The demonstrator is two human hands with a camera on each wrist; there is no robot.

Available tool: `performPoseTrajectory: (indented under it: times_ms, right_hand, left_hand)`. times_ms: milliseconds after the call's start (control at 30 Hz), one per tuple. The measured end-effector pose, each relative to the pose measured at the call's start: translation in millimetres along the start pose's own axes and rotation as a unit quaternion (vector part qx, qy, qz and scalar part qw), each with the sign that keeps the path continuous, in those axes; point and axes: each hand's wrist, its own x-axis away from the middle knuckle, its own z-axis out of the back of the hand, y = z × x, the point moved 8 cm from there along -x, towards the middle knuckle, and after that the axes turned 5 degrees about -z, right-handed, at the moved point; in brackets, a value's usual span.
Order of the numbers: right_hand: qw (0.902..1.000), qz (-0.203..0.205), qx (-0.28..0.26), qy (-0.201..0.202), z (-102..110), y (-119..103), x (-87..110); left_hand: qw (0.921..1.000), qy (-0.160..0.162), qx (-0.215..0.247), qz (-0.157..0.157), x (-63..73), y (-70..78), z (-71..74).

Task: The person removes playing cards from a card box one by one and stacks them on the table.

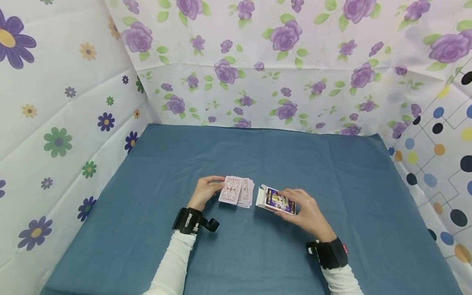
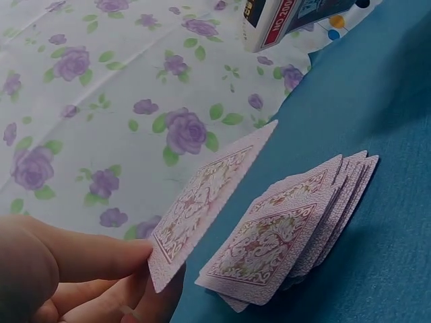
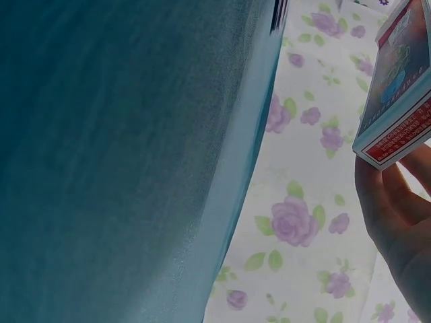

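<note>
My left hand [image 1: 205,191] pinches a playing card [image 2: 202,202] by its corner between thumb and fingers. The card has a red-patterned back and is raised and tilted beside a loose pile of playing cards [image 2: 273,239], which lies on the blue cloth, backs up. To the right of the pile, my right hand [image 1: 305,208] grips a card box [image 1: 280,200] with a dark picture front and white sides. The box's open flap end [image 1: 261,196] points left toward the cards. In the right wrist view, fingers [image 3: 390,202] hold the box [image 3: 401,101] from below.
A blue cloth [image 1: 313,159] covers the table. White curtains with purple roses [image 1: 287,37] stand behind it, with a daisy-print sheet [image 1: 59,141] on the left and a dotted one [image 1: 439,149] on the right. Black straps [image 1: 188,221] wrap both wrists.
</note>
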Motion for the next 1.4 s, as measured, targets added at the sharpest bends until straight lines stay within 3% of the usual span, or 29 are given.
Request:
performPoseTrajectory:
  times_ms: [433,933,1400]
  right_hand:
    - [0.9999,0.001,0.011,0.002,-0.4,-1.0,-1.6]
    - [0.9999,-0.003,0.010,-0.005,-2.8,0.7,-2.2]
    - [0.9999,-0.009,0.008,-0.010,-4.1,1.7,-1.9]
  left_hand:
    - [0.9995,-0.017,-0.021,0.016,-4.5,-11.4,-5.8]
    - [0.9994,-0.015,-0.019,0.024,-6.4,-13.9,-5.2]
    - [0.9997,-0.016,-0.015,0.005,-9.0,-12.6,-5.0]
